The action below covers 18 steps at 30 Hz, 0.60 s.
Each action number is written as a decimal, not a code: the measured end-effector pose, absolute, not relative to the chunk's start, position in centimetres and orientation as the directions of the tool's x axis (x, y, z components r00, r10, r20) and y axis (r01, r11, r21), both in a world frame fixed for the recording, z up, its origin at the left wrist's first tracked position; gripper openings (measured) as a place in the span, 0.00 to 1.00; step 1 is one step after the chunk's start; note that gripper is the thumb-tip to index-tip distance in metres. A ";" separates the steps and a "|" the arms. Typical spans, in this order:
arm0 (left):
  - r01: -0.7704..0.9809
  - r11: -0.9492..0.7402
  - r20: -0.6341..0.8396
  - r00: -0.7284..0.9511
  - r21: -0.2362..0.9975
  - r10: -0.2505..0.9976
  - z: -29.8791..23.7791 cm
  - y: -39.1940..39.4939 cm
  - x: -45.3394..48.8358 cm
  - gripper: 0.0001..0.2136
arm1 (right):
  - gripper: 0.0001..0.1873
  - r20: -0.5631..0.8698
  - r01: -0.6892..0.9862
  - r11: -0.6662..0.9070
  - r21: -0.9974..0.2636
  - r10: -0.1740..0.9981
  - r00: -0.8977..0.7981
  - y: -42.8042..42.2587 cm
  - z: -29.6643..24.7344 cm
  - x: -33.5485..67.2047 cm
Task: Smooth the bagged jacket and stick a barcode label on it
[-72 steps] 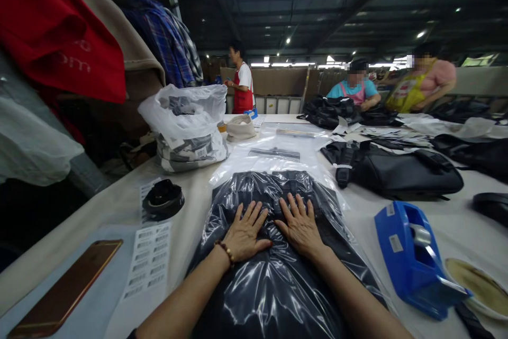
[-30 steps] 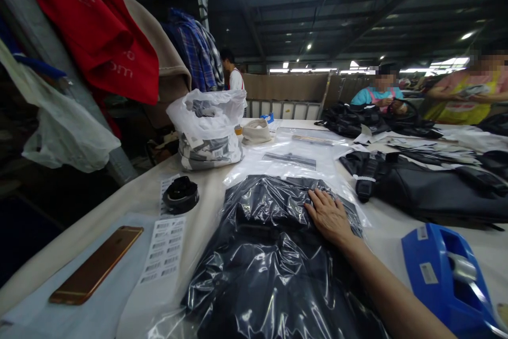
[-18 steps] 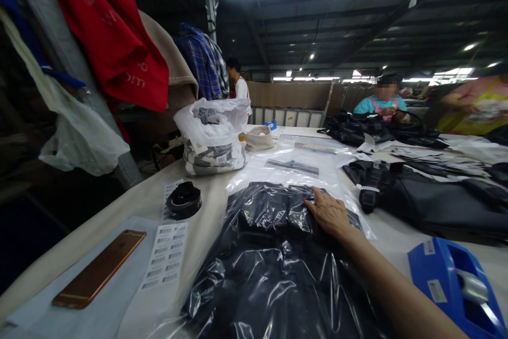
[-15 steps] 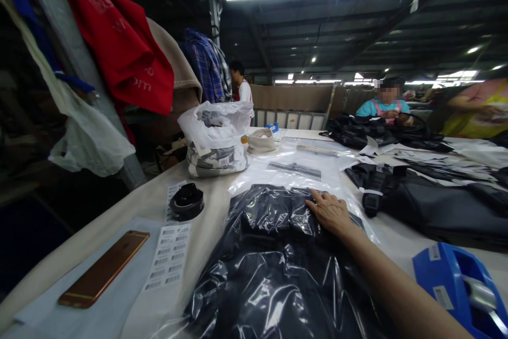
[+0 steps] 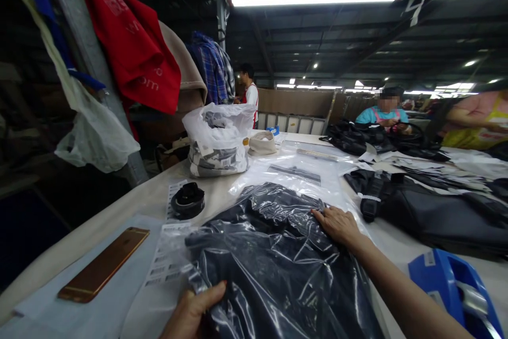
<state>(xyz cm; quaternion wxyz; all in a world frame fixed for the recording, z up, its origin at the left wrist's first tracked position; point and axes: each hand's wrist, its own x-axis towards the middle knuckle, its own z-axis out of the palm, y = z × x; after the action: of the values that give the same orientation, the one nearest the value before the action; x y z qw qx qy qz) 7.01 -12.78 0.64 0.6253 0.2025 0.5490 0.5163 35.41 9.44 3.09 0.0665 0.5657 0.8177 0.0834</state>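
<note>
As the left hand (image 5: 192, 308), partly hidden, pinched the wrapped bundle (image 5: 273, 259) by its left edge, the right hand (image 5: 338, 226) rested half-open on its far side, seemingly to steady it on the table (image 5: 119, 209).

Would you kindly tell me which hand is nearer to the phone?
Left: the left hand is right of the phone; the right hand lies farther right, on the wrapped bundle.

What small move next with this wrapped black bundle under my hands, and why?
Perhaps ease the wrapped black bundle inward from its near left edge: your left hand has its thumb over that edge, your right hand rests toward the right, and clear plastic seems to overlap the barcode labels.
</note>
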 end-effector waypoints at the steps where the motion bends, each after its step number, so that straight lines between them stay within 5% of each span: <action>1: -0.444 0.369 -0.487 -0.187 0.817 0.853 1.5 -11.7 6.1 0.16 | 0.22 -0.028 0.910 0.357 0.212 0.933 -0.360 8.9 3.2 35.7; 5: -0.391 0.391 -0.501 -0.231 0.833 0.834 4.6 -7.4 3.2 0.04 | 0.22 -0.074 0.906 0.384 0.176 0.923 -0.377 6.3 3.5 36.9; 10: -0.235 0.398 -0.443 -0.186 0.887 0.877 7.3 -1.8 1.1 0.03 | 0.25 -0.118 0.954 0.294 0.055 0.951 -0.286 2.5 3.4 38.1; 18: 0.317 0.335 -0.334 -0.057 0.887 0.941 10.5 7.1 1.2 0.06 | 0.25 -0.203 0.749 0.294 -0.594 0.846 -0.493 -6.3 5.3 37.8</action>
<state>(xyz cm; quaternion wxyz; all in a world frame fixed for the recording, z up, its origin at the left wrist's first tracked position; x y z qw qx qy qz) 1.20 7.11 10.47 0.4899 0.4810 0.6537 0.3183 37.75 -6.30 5.31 -0.0748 0.4978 0.8008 -0.3246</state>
